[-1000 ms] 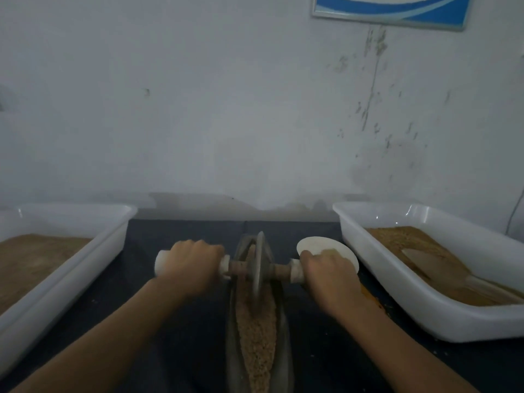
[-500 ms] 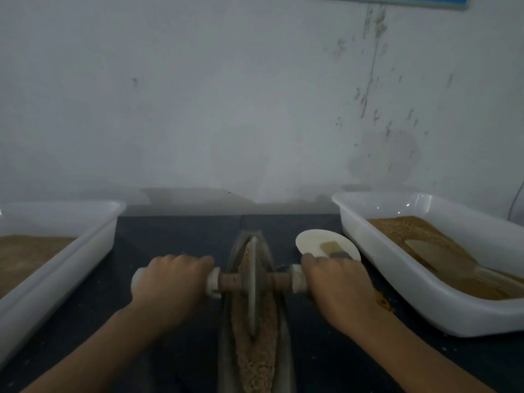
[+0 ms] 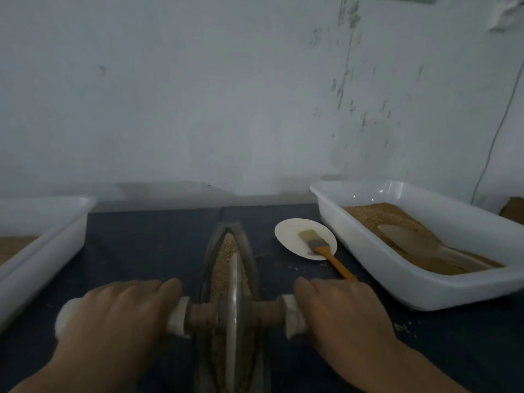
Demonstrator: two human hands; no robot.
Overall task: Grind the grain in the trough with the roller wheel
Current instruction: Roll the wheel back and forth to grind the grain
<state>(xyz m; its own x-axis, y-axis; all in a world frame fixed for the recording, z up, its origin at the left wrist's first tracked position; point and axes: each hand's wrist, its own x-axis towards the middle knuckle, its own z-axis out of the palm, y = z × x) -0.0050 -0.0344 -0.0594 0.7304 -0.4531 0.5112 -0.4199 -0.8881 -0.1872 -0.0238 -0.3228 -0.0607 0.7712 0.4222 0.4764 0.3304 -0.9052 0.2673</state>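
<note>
A narrow, boat-shaped metal trough (image 3: 249, 251) lies lengthwise on the dark table (image 3: 141, 251), its pointed far end toward the wall. Coarse tan grain (image 3: 224, 253) fills its channel. A thin grey roller wheel (image 3: 233, 302) stands upright on edge in the near part of the trough, with a brown wooden axle (image 3: 265, 309) through its centre that ends in white handles on both sides. The left hand (image 3: 119, 313) curls over and grips the left white handle (image 3: 177, 316), knuckles up. The right hand (image 3: 340, 310) wraps around the right white handle (image 3: 292, 314) in the same way.

Just right of the trough's far end sits a small round cream dish (image 3: 292, 236), and a flat brush with an orange handle (image 3: 326, 252) rests across it. Farther right, a white rectangular plastic tub (image 3: 425, 290) holds brown ground meal and a pale scoop (image 3: 411, 239). At the left edge, a second white plastic tub (image 3: 42, 245) shows only in part.
</note>
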